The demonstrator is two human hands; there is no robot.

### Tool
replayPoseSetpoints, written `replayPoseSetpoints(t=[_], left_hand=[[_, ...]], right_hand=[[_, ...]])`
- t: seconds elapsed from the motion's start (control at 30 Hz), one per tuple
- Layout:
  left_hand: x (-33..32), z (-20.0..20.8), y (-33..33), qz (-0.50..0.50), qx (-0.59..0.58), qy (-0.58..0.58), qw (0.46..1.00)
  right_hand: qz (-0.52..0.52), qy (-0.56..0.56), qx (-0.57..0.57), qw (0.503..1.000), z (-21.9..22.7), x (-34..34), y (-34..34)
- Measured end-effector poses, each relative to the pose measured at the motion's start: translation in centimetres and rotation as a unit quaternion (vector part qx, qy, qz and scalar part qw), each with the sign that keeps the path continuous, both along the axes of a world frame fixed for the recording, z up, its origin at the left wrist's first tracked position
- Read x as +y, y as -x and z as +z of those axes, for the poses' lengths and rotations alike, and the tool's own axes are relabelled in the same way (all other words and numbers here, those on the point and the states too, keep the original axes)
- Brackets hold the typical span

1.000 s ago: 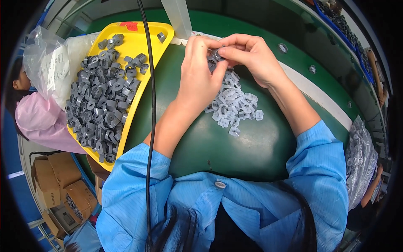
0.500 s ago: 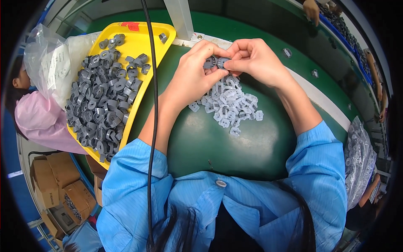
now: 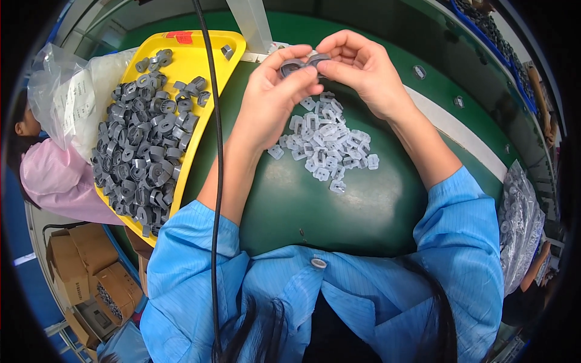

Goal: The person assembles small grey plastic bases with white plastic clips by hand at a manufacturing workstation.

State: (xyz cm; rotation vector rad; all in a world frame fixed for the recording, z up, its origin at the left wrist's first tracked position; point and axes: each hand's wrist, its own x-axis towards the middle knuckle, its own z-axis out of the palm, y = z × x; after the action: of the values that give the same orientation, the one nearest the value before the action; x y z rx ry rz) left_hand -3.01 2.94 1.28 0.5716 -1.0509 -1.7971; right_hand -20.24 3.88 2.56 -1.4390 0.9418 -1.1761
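Observation:
My left hand pinches a dark grey round plastic part between thumb and fingers, above the far side of the green table. Right beside it, my right hand is closed on a second grey plastic part. The two parts are close together; whether they touch or join, I cannot tell. Just below my hands lies a loose pile of translucent white plastic pieces on the green surface. To the left, a yellow tray holds a heap of dark grey ring-like parts.
A black cable hangs down in front of my left forearm. A metal post stands behind my hands. Several small parts lie on the green belt. Clear bags stand left and right. A person in pink sits at left, near cardboard boxes.
Both hands have risen slightly toward the far edge, still holding the grey parts. More of the white pile shows beneath them. The whole view has shifted a little.

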Motion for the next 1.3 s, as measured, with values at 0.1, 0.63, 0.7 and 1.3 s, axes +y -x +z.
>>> replayPoseSetpoints(t=[0.1, 0.63, 0.7, 1.3], left_hand=[[0.2, 0.2, 0.2, -0.024, 0.077, -0.071, 0.994], [-1.7, -0.4, -2.1, 0.137, -0.161, 0.066, 0.975], [-1.7, -0.7, -2.2, 0.169, -0.23, 0.138, 0.948], [0.3, -1.5, 1.0, 0.168, -0.194, 0.212, 0.943]], right_hand=[[-0.09, 0.175, 0.056, 0.979, 0.0, 0.2, -0.5], [-0.266, 0.257, 0.41, 0.834, -2.3, -3.3, 5.3], [-0.112, 0.168, 0.337, 0.919, -0.6, -1.5, 1.8], [-0.147, 0.049, 0.187, 0.97, 0.0, 0.3, -1.2]])
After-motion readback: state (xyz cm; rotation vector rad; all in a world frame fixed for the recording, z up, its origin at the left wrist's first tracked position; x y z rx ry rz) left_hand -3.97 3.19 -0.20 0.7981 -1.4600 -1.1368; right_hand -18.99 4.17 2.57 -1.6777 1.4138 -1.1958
